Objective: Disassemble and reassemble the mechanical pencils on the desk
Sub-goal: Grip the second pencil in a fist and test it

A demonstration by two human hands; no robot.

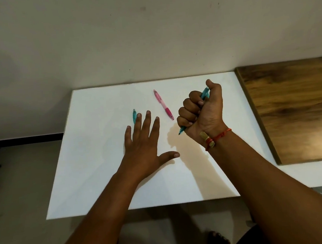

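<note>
pink pencil [163, 104] lies on white desk [102, 174] by beige wall [111, 39].

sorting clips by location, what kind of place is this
Likely a plain room at home or in an office: a white desk against a bare wall, a wooden board beside it, a pink pencil on the desk and a blue pencil gripped in the right hand.

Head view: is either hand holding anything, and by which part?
Right hand grips a blue pencil in a fist round its middle; both ends stick out. Left hand is open and flat, holding nothing.
</note>
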